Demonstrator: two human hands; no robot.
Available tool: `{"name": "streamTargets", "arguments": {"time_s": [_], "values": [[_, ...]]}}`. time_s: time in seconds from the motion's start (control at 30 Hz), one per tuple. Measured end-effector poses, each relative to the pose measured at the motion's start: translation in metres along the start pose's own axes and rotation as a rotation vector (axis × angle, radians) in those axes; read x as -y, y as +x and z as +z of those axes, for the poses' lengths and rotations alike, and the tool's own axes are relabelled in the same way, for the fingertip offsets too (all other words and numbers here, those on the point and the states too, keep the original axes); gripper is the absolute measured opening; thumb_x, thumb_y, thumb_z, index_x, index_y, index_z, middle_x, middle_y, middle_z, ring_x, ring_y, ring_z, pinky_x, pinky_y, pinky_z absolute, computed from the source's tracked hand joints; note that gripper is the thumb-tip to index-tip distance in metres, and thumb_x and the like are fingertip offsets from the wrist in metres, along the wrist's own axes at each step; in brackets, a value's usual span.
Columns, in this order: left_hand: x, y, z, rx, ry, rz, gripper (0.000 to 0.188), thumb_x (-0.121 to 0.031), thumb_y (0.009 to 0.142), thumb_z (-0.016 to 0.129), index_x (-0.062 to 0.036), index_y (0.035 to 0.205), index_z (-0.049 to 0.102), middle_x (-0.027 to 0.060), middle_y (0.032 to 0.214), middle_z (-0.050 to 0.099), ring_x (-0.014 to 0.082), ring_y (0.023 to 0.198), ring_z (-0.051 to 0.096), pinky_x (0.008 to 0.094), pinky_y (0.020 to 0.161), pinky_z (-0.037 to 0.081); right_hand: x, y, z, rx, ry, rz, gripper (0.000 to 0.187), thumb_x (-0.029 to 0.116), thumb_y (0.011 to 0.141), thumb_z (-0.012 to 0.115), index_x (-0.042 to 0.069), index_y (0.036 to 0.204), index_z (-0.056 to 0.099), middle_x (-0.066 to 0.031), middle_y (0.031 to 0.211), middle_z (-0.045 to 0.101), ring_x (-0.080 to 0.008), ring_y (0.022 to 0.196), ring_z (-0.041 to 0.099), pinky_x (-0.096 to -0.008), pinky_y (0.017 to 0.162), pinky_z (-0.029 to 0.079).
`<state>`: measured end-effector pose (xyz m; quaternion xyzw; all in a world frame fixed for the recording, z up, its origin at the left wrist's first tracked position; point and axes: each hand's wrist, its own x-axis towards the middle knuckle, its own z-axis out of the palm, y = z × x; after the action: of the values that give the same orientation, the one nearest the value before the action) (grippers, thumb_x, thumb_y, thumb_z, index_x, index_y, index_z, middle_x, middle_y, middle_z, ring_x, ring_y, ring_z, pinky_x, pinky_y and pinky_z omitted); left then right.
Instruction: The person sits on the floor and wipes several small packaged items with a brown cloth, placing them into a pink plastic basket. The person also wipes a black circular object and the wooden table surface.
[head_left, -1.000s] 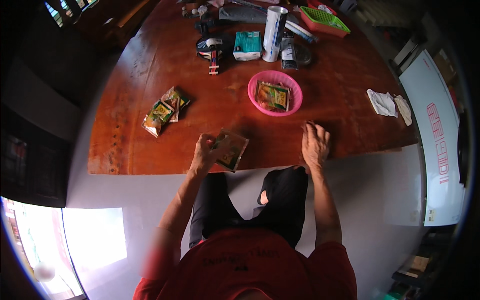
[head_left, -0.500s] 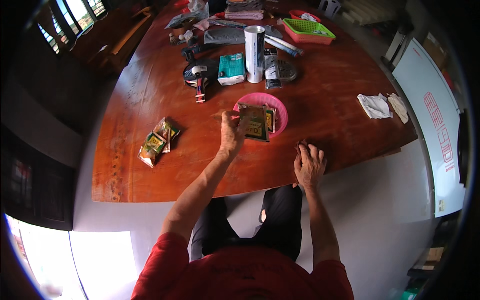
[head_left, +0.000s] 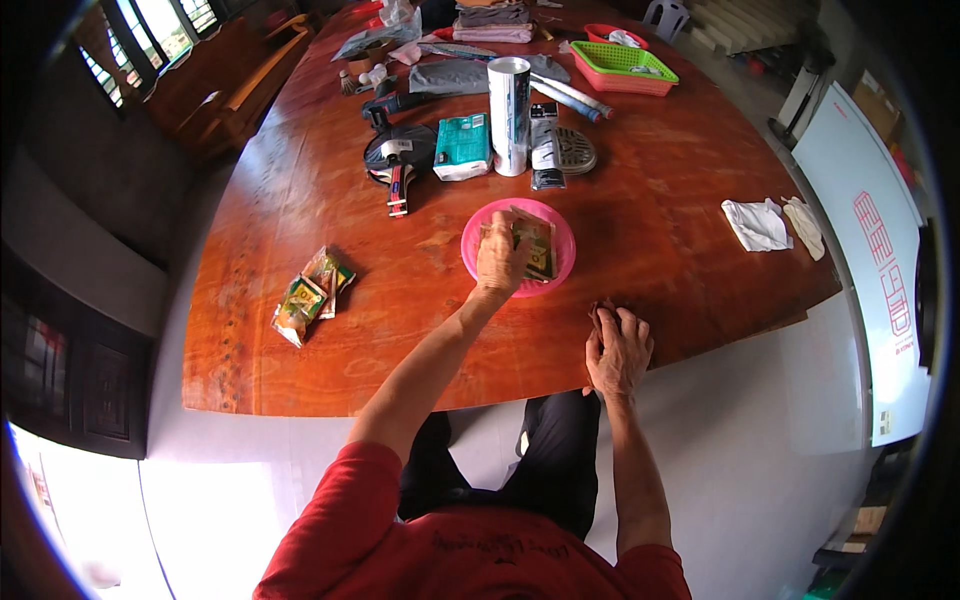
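Note:
My left hand (head_left: 502, 258) reaches down into a round pink plastic bowl (head_left: 568, 250), its fingers curled onto flat foil packets. A green and brown packet (head_left: 540, 248) shows to the right of the thumb; my hand partly covers the packets. Near the table's front edge rests my right hand (head_left: 622, 350), fingers bent over a crumpled dark brown thing (head_left: 600, 308) that is mostly hidden under them. More green and gold packets (head_left: 306, 298) lie in a small pile on the left of the table.
Beyond the bowl stand a white tube (head_left: 509, 120), a teal box (head_left: 463, 147) and a black paddle case (head_left: 390, 165). White cloths (head_left: 757, 224) lie at the right. Farther back is a green and red basket (head_left: 625, 68). The wooden table's front edge (head_left: 300, 414) runs before my legs.
My left hand has moved slightly right and down into the pink bowl with the packet it was holding above it. My right hand stays in about the same place.

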<state>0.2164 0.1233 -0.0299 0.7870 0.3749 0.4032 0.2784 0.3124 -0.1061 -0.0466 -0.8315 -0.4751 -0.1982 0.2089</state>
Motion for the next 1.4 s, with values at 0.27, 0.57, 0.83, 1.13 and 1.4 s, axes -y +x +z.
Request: {"name": "streamTargets", "arguments": {"time_s": [0.27,0.57,0.83,1.13,1.4], "values": [[-0.003,-0.021,-0.011,-0.034,0.593,0.174,0.041,-0.035,0.076,0.072,-0.0244,0.115,0.064,0.0122,0.121,0.053,0.0348,0.116,0.045,0.0503,0.094,0.039,0.001,0.002,-0.003,-0.012,-0.008,-0.008,0.034,0.023,0.080,0.065,0.021,0.113,0.064,-0.0023,0.119,0.057,-0.0287,0.108,0.052,-0.0452,0.087,0.045],[0.023,-0.058,-0.104,-0.268,0.534,0.105,0.067,-0.036,0.080,0.073,-0.0107,0.136,0.046,0.0186,0.143,0.037,0.0386,0.134,0.032,0.0530,0.107,0.027,-0.004,-0.003,0.004,-0.026,-0.003,-0.056,0.037,0.020,0.082,0.063,0.021,0.119,0.063,-0.0029,0.122,0.058,-0.0300,0.107,0.054,-0.0451,0.087,0.046],[0.141,-0.100,-0.252,-0.621,0.732,-0.547,0.078,-0.036,0.083,0.070,-0.0092,0.145,0.033,0.0170,0.145,0.036,0.0376,0.134,0.032,0.0553,0.106,0.029,-0.009,-0.004,0.014,-0.040,-0.010,-0.066,0.039,0.021,0.081,0.064,0.021,0.120,0.063,-0.0036,0.124,0.057,-0.0306,0.106,0.054,-0.0453,0.087,0.046],[0.221,-0.139,-0.322,-0.365,0.153,-0.716,0.076,-0.030,0.069,0.081,0.0015,0.129,0.045,0.0185,0.107,0.066,0.0368,0.096,0.064,0.0478,0.086,0.049,-0.003,-0.002,0.013,0.007,-0.023,-0.060,0.039,0.021,0.081,0.064,0.023,0.120,0.063,-0.0027,0.124,0.057,-0.0303,0.106,0.054,-0.0449,0.088,0.046],[0.117,-0.155,-0.280,-0.402,-0.756,-0.466,0.032,0.002,0.080,0.076,-0.0028,0.096,0.048,0.0151,0.086,0.066,0.0260,0.066,0.069,0.0371,0.054,0.059,-0.009,-0.004,0.009,-0.008,-0.032,-0.068,0.038,0.023,0.082,0.064,0.023,0.120,0.063,-0.0021,0.124,0.057,-0.0304,0.105,0.054,-0.0467,0.086,0.046]]}}
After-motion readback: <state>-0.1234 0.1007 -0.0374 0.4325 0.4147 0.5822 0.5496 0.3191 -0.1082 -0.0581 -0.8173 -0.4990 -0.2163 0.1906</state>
